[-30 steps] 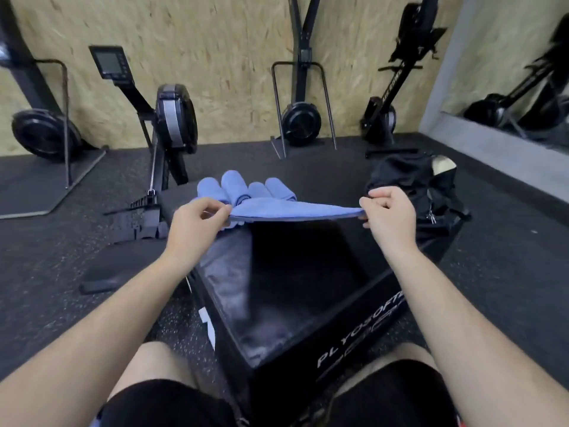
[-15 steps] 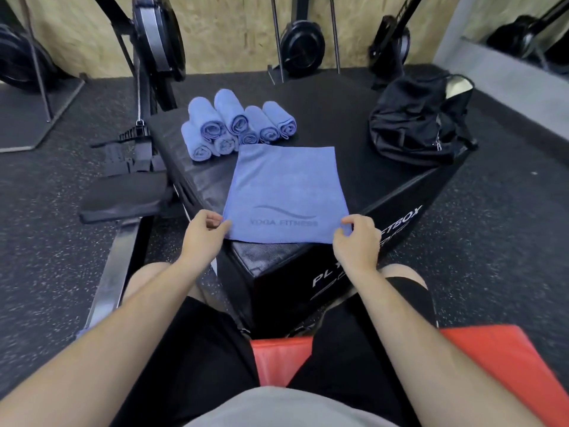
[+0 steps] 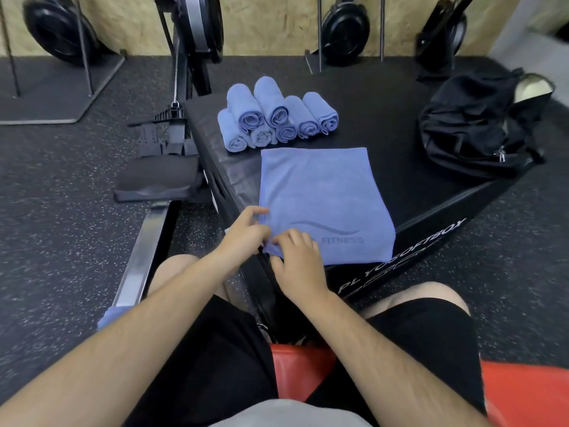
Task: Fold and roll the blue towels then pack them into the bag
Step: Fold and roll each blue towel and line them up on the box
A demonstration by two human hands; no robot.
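A folded blue towel (image 3: 323, 195) lies flat on the black soft plyo box (image 3: 385, 118), its printed end toward me. Both hands meet at its near left corner. My left hand (image 3: 246, 234) pinches the corner's edge, and my right hand (image 3: 297, 260) grips the same corner from the near side, lifting a small bunch of cloth. Behind the towel sits a pile of several rolled blue towels (image 3: 274, 118). The black bag (image 3: 480, 131) lies at the box's right corner, its top open.
A rowing machine's rail and seat (image 3: 154, 180) run along the box's left side. More gym machines (image 3: 341, 26) stand against the plywood wall behind. I sit on a red seat (image 3: 523, 386). Something blue (image 3: 112, 315) shows by my left thigh.
The towel came down from mid-air and was laid flat on the box. Since then my right hand has moved from the near right corner across to the left corner.
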